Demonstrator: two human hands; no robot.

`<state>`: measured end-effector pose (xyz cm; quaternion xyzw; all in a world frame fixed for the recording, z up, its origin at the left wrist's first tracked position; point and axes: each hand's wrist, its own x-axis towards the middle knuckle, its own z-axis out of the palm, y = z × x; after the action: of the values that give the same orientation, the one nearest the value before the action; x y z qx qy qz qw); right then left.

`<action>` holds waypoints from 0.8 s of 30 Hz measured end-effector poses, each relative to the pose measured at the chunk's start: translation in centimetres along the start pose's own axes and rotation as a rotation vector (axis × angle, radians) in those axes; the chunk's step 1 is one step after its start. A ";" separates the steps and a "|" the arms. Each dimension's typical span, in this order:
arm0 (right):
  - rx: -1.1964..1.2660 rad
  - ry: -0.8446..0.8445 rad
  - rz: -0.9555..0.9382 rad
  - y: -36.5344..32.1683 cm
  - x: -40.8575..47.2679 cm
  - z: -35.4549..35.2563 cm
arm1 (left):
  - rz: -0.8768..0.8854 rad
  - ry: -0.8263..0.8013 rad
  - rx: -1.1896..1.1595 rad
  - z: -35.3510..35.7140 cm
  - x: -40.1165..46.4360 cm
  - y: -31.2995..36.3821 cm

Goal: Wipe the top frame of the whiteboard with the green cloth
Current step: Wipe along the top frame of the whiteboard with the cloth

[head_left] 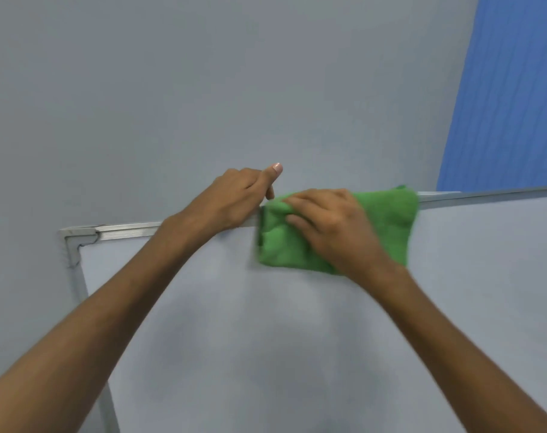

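The green cloth [391, 214] is draped over the whiteboard's silver top frame [128, 231] and hangs down onto the white board face [266, 323]. My right hand [331, 226] lies flat on the cloth and presses it against the frame, fingers pointing left. Just left of the cloth, my left hand [234, 198] rests on the top frame with its fingers curled over the edge and the thumb raised. The frame section beneath the cloth and hands is hidden.
The board's top-left corner bracket [75, 242] and left frame edge [106, 401] are in view. A grey wall [203, 89] rises behind the board. A blue panel [509, 98] stands at the upper right, above the frame's right stretch [490, 195].
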<state>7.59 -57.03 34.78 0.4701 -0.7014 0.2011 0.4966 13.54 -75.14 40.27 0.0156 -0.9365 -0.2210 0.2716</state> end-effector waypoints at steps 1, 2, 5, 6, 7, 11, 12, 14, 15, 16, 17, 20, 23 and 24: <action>-0.004 -0.033 -0.028 -1.7 0.8 0.9 | 0.000 0.005 0.025 -0.8 -0.2 -0.5; -0.006 -0.067 -0.054 -2.8 1.3 1.5 | -0.013 0.015 0.030 -1.7 -0.5 -1.2; -0.008 -0.111 -0.025 -1.7 0.6 0.4 | -0.084 0.027 -0.002 -3.7 -1.5 -3.4; -0.027 -0.105 0.004 -0.4 -0.3 -0.5 | -0.102 0.023 0.011 -4.0 -1.9 -3.9; -0.061 -0.095 0.039 1.4 -1.3 -1.5 | -0.119 0.015 0.022 -4.0 -2.2 -4.3; -0.140 -0.127 0.138 4.3 -2.6 -3.6 | -0.135 0.020 0.023 -3.7 -3.2 -4.5; -0.141 -0.131 0.125 3.3 -2.0 -3.0 | -0.142 0.021 0.021 -3.6 -3.3 -4.3; -0.111 -0.127 0.069 -0.4 -0.4 -0.7 | -0.157 0.023 0.007 -3.5 -3.2 -4.0; -0.091 -0.121 0.039 -2.5 0.5 0.6 | -0.161 0.028 -0.001 -3.5 -3.2 -3.9; -0.079 -0.113 0.016 -4.0 1.2 1.7 | -0.162 0.032 -0.002 -3.4 -3.1 -3.7; -0.072 -0.102 0.005 -5.1 1.8 2.6 | -0.161 0.039 0.004 -3.3 -3.1 -3.6; -0.018 -0.076 -0.023 -4.9 1.9 2.8 | -0.168 0.064 0.031 -3.5 -3.4 -4.1; -0.015 -0.074 0.041 -0.3 -0.2 0.3 | -0.187 0.028 0.037 -3.5 -3.2 -4.0; -0.031 -0.074 0.073 1.6 -1.1 -0.9 | -0.194 0.001 0.032 -3.6 -3.1 -3.9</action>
<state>6.72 -55.14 34.49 0.4435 -0.7390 0.1905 0.4700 17.72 -79.66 39.77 0.1105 -0.9340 -0.2311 0.2492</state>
